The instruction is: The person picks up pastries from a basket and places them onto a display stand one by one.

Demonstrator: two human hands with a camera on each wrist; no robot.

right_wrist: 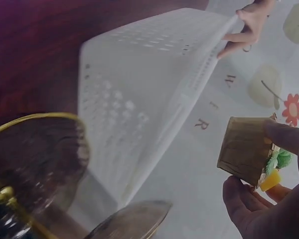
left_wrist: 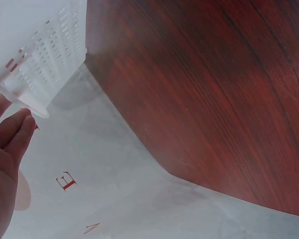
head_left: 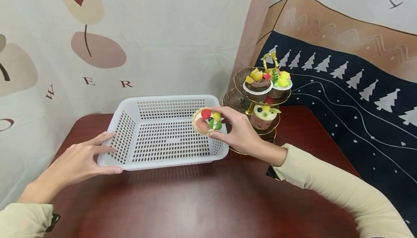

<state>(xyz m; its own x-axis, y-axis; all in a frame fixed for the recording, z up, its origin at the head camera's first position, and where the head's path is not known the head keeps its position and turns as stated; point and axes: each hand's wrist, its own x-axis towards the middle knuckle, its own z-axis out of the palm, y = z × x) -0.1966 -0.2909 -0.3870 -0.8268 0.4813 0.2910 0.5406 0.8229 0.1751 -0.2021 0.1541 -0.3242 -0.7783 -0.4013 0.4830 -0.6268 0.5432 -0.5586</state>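
Note:
A fruit-topped cupcake (head_left: pixel 207 121) is pinched between the thumb and fingers of my right hand (head_left: pixel 239 131), above the right end of a white plastic basket (head_left: pixel 176 163). The right wrist view shows the tan, tapering cup (right_wrist: pixel 244 149) of the cupcake from the side, its topping partly behind the fingers. My left hand (head_left: pixel 76 160) rests on the basket's left end, fingers extended over the rim and thumb along the front corner. Seen from the left wrist, fingertips (left_wrist: pixel 24 119) touch the rim. Only bare mesh shows on the basket's floor.
Right of the basket stands a tiered dessert stand (head_left: pixel 249 109) with gold rims and a gold handle. Chocolate-coloured cups (head_left: pixel 257 87) sit on its upper tier and a pink-and-green cup (head_left: pixel 263 118) lower down. The dark red table (head_left: pixel 182 205) meets printed cloths behind.

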